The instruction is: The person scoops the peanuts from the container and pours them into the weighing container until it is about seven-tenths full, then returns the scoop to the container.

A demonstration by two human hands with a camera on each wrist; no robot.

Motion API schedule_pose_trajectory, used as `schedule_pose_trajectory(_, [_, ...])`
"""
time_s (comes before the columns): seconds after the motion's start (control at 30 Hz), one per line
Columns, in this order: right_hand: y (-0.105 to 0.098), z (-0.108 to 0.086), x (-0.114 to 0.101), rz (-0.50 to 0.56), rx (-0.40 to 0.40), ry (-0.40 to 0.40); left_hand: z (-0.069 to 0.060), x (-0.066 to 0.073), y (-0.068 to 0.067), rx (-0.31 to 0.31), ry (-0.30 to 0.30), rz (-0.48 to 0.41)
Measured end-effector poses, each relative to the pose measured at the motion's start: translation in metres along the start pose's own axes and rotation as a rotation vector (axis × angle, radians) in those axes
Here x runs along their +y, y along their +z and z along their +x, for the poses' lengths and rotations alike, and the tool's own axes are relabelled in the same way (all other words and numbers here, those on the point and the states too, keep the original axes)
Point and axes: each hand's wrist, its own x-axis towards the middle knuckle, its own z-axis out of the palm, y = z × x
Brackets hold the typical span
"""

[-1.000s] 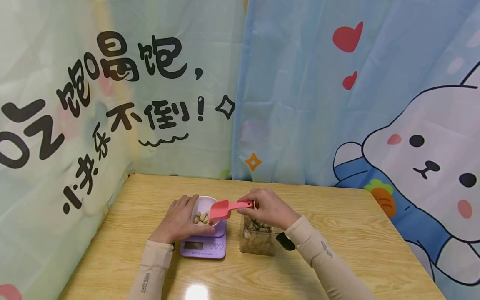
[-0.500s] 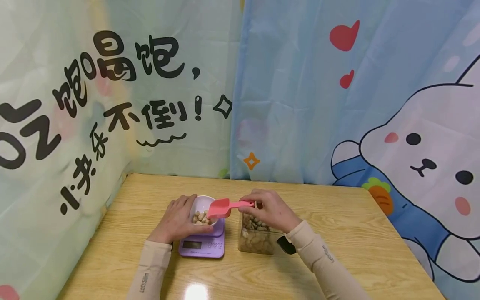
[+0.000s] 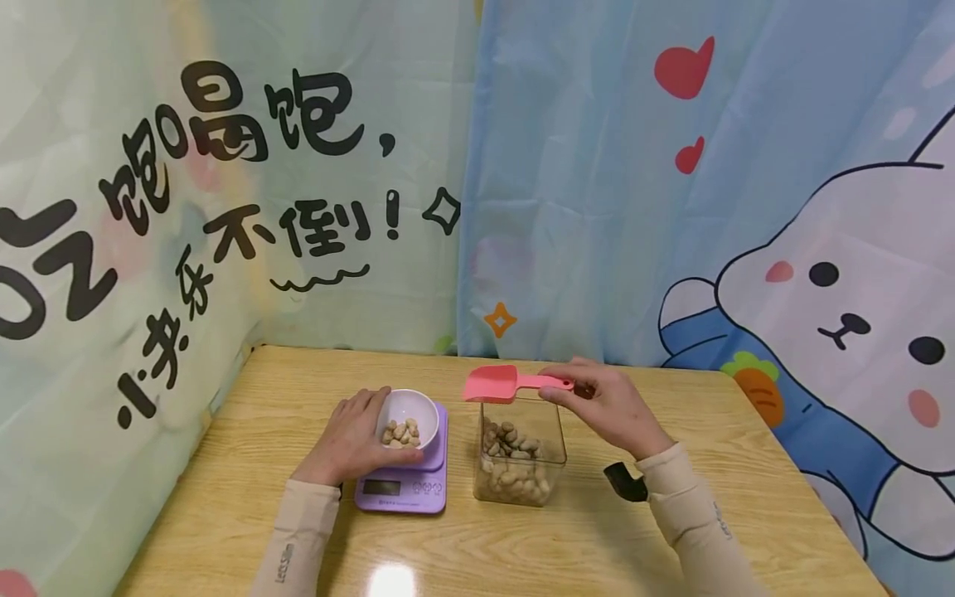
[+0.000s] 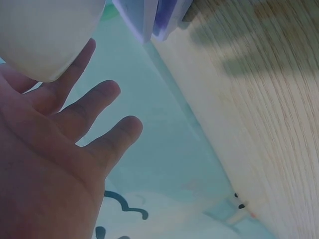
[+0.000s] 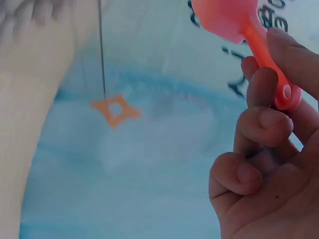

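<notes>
My left hand (image 3: 358, 438) grips a small white bowl (image 3: 419, 406), thumb on the near side and fingers on the far left. Several pale nuts (image 3: 401, 433), perhaps peanuts, lie in the bowl, which is tilted over a purple kitchen scale (image 3: 403, 496). In the left wrist view, the bowl (image 4: 50, 35) rises above loosely spread fingers (image 4: 112, 137). With my right hand (image 3: 608, 406) I pinch the handle of a pink scoop (image 3: 492, 384), held level above the back of a clear container (image 3: 555, 456) of nuts. The right wrist view shows the scoop's handle (image 5: 266, 57) between thumb and fingers.
The scale and the container stand side by side on a wooden table (image 3: 477, 551), a narrow gap between them. Printed curtains (image 3: 582, 207) hang along the table's back and left edges. A black wrist camera (image 3: 625, 482) hangs beneath the right wrist.
My right hand has carried the pink scoop from over the bowl's rim to the right and back, above the container. The left hand and bowl have stayed in place.
</notes>
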Motion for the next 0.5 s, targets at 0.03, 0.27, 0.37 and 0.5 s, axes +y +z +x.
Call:
schedule_pose_trajectory(0.03, [-0.006,-0.003,0.002,-0.011,0.004,0.006,0.0,0.0,0.0,0.002,-0.002,-0.003])
schedule_pose_trajectory(0.27, [-0.043,-0.023,0.012,-0.101,-0.054,0.04,-0.003,0.0,0.0,0.001,-0.007,-0.007])
schedule_pose_trajectory(0.37, [-0.051,-0.028,0.014,-0.13,-0.081,0.048,-0.004,0.0,0.0,-0.001,-0.008,-0.017])
schedule_pose_trajectory(0.5, [-0.05,-0.028,0.019,-0.156,-0.112,0.029,-0.002,0.001,-0.001,0.002,-0.014,-0.031])
